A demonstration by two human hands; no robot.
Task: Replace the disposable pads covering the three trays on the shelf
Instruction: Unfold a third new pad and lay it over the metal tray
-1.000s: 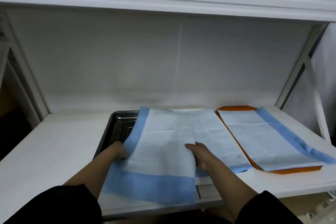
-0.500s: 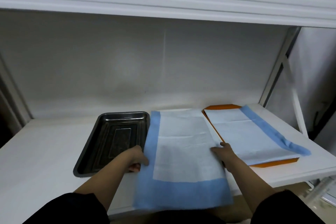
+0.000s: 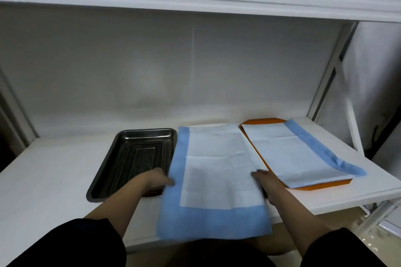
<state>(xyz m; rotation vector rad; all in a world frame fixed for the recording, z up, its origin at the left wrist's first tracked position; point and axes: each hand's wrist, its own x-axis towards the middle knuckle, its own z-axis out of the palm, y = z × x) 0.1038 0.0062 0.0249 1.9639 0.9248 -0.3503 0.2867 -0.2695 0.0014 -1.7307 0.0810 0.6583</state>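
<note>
On the shelf (image 3: 43, 180) three things lie in a row; the bare metal tray (image 3: 132, 158) at left, the middle pad (image 3: 214, 171) just beside it, the right tray (image 3: 325, 185) under its own pad (image 3: 290, 154); the middle pad overhangs the front edge — left hand (image 3: 155, 179) at its left side, right hand (image 3: 268, 182) at its right side.

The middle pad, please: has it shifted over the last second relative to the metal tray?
Yes. The middle pad has slid right, off the metal tray, which now lies uncovered beside it.
</note>
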